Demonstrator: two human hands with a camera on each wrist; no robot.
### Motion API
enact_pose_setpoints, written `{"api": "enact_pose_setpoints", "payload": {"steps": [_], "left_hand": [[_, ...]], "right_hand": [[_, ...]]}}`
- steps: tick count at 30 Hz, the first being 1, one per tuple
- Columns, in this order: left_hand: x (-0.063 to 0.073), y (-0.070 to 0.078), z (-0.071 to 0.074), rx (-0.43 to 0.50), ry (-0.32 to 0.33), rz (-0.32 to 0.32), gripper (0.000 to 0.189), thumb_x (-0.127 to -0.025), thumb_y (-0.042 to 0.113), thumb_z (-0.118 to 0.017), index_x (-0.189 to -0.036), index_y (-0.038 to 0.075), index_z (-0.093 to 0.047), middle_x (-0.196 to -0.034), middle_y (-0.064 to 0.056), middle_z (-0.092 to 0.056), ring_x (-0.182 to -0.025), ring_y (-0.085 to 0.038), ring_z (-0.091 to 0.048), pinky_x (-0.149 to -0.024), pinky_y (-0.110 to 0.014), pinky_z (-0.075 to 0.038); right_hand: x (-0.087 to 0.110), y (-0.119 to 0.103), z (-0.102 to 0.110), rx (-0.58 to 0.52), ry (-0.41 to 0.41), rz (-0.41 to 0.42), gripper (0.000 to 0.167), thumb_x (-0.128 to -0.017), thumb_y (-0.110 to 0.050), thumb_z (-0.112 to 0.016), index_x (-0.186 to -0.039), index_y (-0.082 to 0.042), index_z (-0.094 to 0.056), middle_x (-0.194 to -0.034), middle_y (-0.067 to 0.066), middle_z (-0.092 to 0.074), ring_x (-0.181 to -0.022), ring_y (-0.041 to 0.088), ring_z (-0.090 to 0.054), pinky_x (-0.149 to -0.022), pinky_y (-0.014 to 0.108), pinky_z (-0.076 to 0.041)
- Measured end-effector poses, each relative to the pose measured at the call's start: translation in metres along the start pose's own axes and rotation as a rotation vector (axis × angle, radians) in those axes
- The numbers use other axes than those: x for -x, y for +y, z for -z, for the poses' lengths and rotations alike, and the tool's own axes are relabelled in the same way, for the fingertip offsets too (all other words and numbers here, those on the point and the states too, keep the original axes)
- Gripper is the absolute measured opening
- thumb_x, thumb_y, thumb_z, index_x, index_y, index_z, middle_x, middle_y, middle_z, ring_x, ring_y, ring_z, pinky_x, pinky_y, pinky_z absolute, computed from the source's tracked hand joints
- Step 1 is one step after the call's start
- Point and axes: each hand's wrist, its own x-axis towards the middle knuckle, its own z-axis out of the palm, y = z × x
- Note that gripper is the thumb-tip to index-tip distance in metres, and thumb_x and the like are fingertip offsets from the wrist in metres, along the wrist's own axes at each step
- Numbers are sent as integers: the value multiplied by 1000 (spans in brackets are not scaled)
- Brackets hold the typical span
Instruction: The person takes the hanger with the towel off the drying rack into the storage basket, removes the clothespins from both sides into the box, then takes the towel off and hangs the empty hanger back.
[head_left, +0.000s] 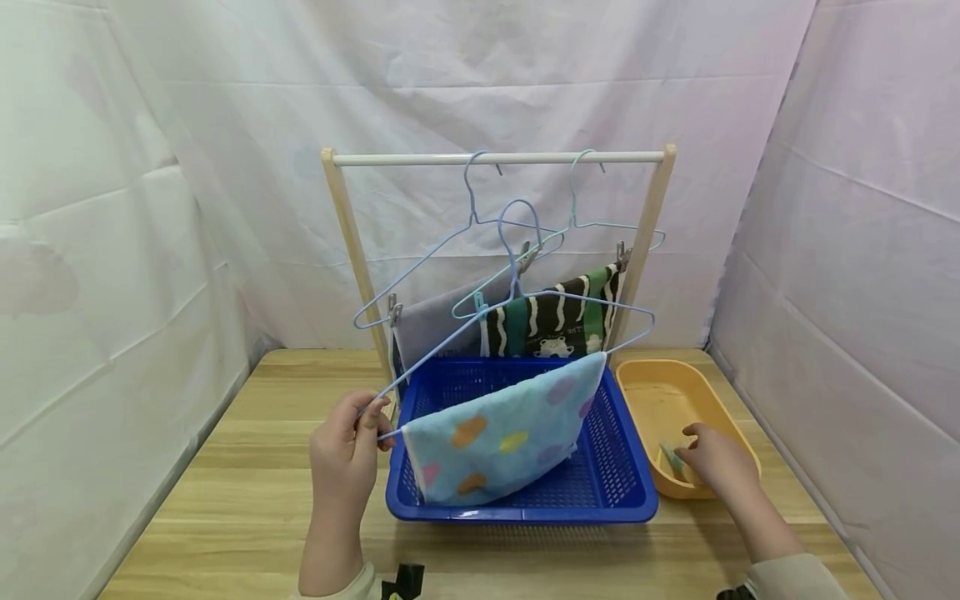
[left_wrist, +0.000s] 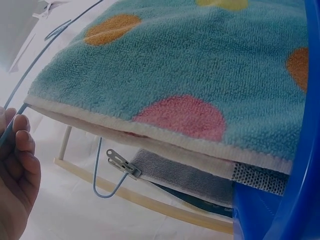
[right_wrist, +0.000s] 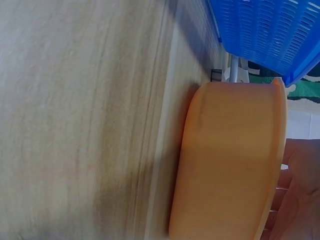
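Note:
My left hand (head_left: 348, 442) grips the lower left corner of a blue wire hanger (head_left: 450, 335), held up over the blue basket. Folded over the hanger's bottom bar hangs a light blue towel (head_left: 498, 446) with coloured spots; its lower edge dips into the basket. In the left wrist view, the fingers (left_wrist: 26, 150) curl round the wire beside the towel's white hem. My right hand (head_left: 720, 462) reaches into the yellow-orange tray (head_left: 660, 387), fingertips right at small pale green clothespins (head_left: 672, 458). In the right wrist view, the tray wall (right_wrist: 230, 160) partly hides those fingers.
Behind the blue basket (head_left: 525, 514) stands a wooden rack with a white rail (head_left: 420, 159). Two hangers on it carry a grey towel (head_left: 442, 325) and a dark striped towel (head_left: 555, 321), held with clips (head_left: 395, 310). White cloth walls (head_left: 90, 250) surround the wooden table (head_left: 247, 483).

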Motion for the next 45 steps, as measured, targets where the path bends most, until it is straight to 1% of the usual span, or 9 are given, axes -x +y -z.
{"api": "enact_pose_setpoints", "payload": {"steps": [3, 7, 11, 16, 24, 32, 36, 40, 45], "left_hand": [[-1, 0, 0, -10, 8, -1, 5, -94, -5, -58, -91, -3, -61, -59, -4, -60, -46, -9, -55, -48, -14, -50], [-1, 0, 1, -13, 23, 10, 5, -94, -4, -58, -91, -3, -61, -59, -5, -60, -47, -8, -55, -49, -13, -50], [-1, 0, 1, -9, 37, 14, 5, -94, -6, -58, -92, -4, -61, -59, -5, -60, -47, -8, -54, -49, -13, -49], [0, 0, 1, -9, 50, 29, 4, -94, -7, -58, -92, -4, -61, -58, -5, -60, -47, -9, -54, -49, -13, -48], [2, 5, 1, -4, 49, 90, 7, -92, -10, -58, -93, -4, -62, -60, -6, -59, -49, -7, -54, -50, -13, -49], [5, 5, -1, -1, 72, 107, 5, -94, -8, -58, -91, -6, -61, -60, -6, -59, -49, -7, -54, -51, -13, -49], [6, 6, -3, 6, 89, 112, 6, -93, -9, -58, -91, -5, -61, -60, -7, -59, -50, -7, -54, -52, -12, -49], [6, 7, -3, 27, 96, 118, 7, -92, -12, -57, -92, -6, -61, -61, -8, -59, -50, -6, -54, -53, -12, -49], [7, 6, -4, 32, 97, 122, 7, -92, -12, -57, -91, -6, -61, -60, -8, -58, -50, -5, -53, -52, -11, -49]], "right_hand": [[1, -3, 1, -17, 18, 13, 50, -90, -21, -67, -124, 13, -52, -99, 25, -66, -84, 38, -64, -66, 49, -52], [5, -13, 6, -40, 85, 34, 46, -91, -20, -64, -123, 11, -53, -101, 26, -65, -87, 40, -63, -66, 50, -51], [12, -32, 12, -58, 171, 60, 42, -94, -22, -61, -123, 7, -55, -106, 26, -64, -91, 42, -62, -67, 51, -51], [18, -60, 20, -73, 256, 128, 38, -94, -23, -61, -122, 3, -59, -108, 23, -66, -92, 40, -63, -69, 52, -51], [26, -91, 25, -103, 283, 183, 36, -94, -25, -64, -121, -1, -62, -106, 16, -67, -90, 35, -63, -70, 50, -52], [36, -116, 23, -167, 340, 284, 29, -91, -20, -69, -115, -3, -67, -103, 13, -68, -91, 30, -63, -71, 46, -53], [41, -129, 23, -196, 381, 343, 26, -90, -16, -71, -111, -3, -68, -101, 11, -68, -90, 29, -62, -71, 45, -52], [46, -140, 24, -191, 415, 395, 27, -88, -15, -73, -111, -3, -68, -100, 10, -68, -87, 27, -63, -72, 46, -53], [52, -154, 26, -188, 431, 434, 27, -88, -15, -73, -112, -4, -68, -99, 9, -69, -89, 26, -63, -76, 49, -53]]}}
